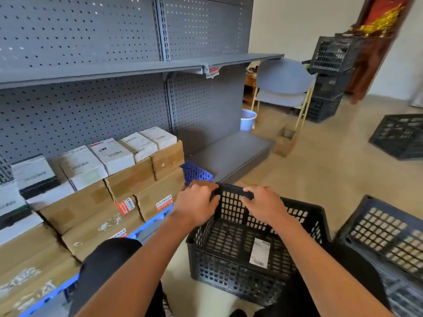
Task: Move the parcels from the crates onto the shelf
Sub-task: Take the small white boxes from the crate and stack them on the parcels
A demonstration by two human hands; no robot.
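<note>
both forearms reach out from under the camera, and my left hand (195, 203) and right hand (263, 205) are curled over the far rim of the black crate (240, 277), gripping it side by side with a short stretch of rim between them. inside, below my grip, i see no parcel, only a loose white label (259, 252) lying flat on the slatted bottom under my right wrist. so this crate looks emptied, and i judge i am about to shift it aside rather than pick from it.

left of my left hand the parcels (109, 179) sit stacked in the shelf (100, 70) bay: brown cartons below, white boxes in a row on top, the nearest carton just beside my left knuckles. that bay looks well filled at its lowest level. beyond my grip and to the right, the next bay's base board (231, 154) lies bare, and the upper boards carry nothing that i can see, so there is room left.

right of my right arm a second crate (386, 239) stands close by; i cannot tell whether it holds anything. further off beyond my right hand another crate (400, 136) lies on the floor and a stack of crates (329, 76) stands by a chair (283, 85); their contents are too blurred to read. my judgement: a good share is done, how much remains depends on those crates.
</note>
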